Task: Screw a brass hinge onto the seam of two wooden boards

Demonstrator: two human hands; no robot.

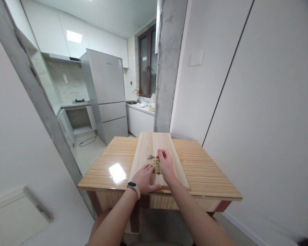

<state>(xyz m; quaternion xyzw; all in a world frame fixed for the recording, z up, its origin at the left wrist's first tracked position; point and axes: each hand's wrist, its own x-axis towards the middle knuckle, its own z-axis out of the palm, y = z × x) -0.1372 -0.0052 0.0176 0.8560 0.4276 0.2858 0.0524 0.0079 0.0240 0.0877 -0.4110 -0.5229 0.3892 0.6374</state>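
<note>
A brass-coloured butt hinge (pixel 154 167) lies over the seam between two pale wooden boards (pixel 143 147) placed side by side. My left hand (pixel 143 179) rests on the left board, thumb spread toward me, with its fingertips on the hinge's left edge. Above the hinge's right side, my right hand (pixel 166 162) is closed in a pinch. Whatever is between those fingers is too small or hidden to make out. Several small dark screws (pixel 151 157) lie loose on the left board, just beyond the hinge. The right hand covers part of the hinge's right leaf.
The boards lie on a striped wood-grain table (pixel 202 167). A white wall (pixel 246 119) rises close on the right, and a grey unfinished pillar (pixel 166 68) stands behind the table. Farther back are a silver fridge (pixel 107 82) and a sink counter (pixel 141 109).
</note>
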